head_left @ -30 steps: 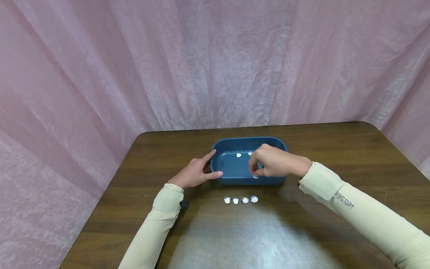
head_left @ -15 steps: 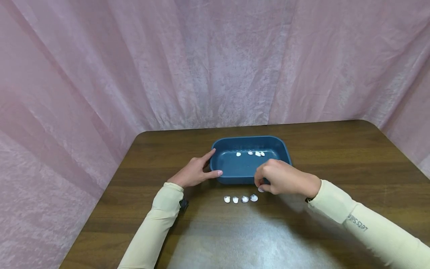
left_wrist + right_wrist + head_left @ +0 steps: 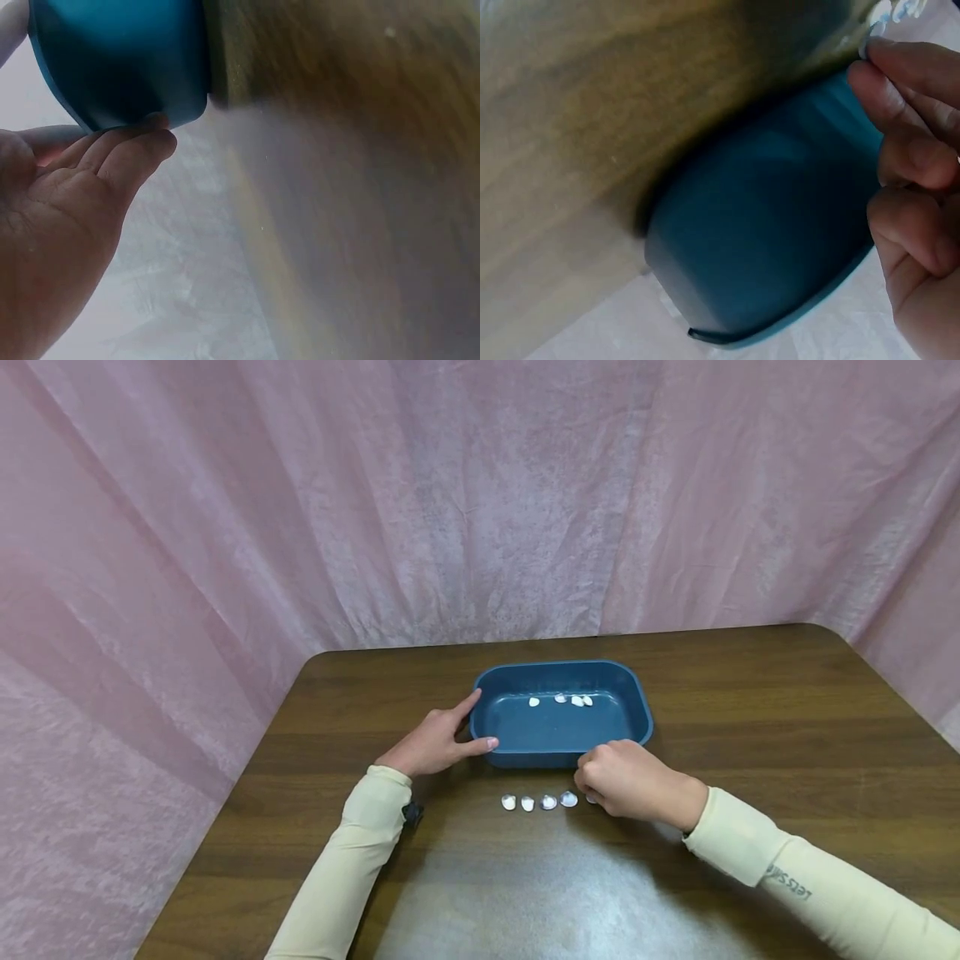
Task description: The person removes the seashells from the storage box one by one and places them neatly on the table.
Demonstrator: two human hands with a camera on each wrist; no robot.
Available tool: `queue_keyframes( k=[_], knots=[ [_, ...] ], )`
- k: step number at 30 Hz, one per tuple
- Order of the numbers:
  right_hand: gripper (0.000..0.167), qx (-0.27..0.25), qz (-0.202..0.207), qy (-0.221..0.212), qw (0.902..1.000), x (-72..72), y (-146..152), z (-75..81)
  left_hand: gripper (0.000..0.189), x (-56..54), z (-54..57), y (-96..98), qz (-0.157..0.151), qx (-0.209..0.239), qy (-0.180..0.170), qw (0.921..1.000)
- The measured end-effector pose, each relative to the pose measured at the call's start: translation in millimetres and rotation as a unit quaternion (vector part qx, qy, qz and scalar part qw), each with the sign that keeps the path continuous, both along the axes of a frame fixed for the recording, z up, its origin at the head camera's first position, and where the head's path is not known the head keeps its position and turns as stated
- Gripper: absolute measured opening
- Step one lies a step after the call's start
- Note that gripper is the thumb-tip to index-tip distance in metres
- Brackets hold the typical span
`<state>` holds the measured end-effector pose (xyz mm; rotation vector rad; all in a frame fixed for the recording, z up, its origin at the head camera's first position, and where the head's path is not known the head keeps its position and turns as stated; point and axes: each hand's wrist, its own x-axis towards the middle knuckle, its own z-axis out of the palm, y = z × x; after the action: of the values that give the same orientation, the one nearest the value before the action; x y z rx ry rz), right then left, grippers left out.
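In the head view a blue oblong basin (image 3: 525,761) stands on the wooden table. My left hand (image 3: 431,746) rests against its left end with thumb and fingers spread; the left wrist view shows those fingers (image 3: 139,154) laid along the outer wall. My right hand (image 3: 637,785) is low in front of the basin's right corner, pinching a small white seashell (image 3: 868,43) between thumb and fingertips. That shell is mostly hidden in the head view, at the right end of a row of several similar shells (image 3: 548,802) on the table.
Inside the basin, several more white shells (image 3: 577,701) lie towards its far wall. A pink curtain (image 3: 480,510) hangs behind the table (image 3: 750,693). Both forearms wear pale sleeves (image 3: 738,835).
My right hand has come out of the basin with a shell and lowered it towards the table, beside the right end of the row. The left hand has stayed at the basin.
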<state>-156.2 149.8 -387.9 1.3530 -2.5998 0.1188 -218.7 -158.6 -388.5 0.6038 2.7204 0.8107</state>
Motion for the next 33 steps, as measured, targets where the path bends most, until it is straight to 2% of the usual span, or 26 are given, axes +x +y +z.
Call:
queue_keyframes(
  k=[8,23,33],
  knots=[
    [0.032,0.009,-0.010,0.006,0.9999,-0.8,-0.8,-5.9,0.100,-2.1,-2.3,0.7,-0.004,0.001,0.006,1.0000],
    [0.032,-0.012,-0.014,0.015,0.9997,-1.3,-3.0,-14.5,0.098,-1.1,-1.0,0.1,-0.002,0.002,0.002,1.0000],
    [0.029,-0.027,-0.014,0.008,0.9995,1.1,-0.3,-11.2,0.100,-0.6,-2.1,0.2,0.002,0.004,-0.004,1.0000]
  ],
)
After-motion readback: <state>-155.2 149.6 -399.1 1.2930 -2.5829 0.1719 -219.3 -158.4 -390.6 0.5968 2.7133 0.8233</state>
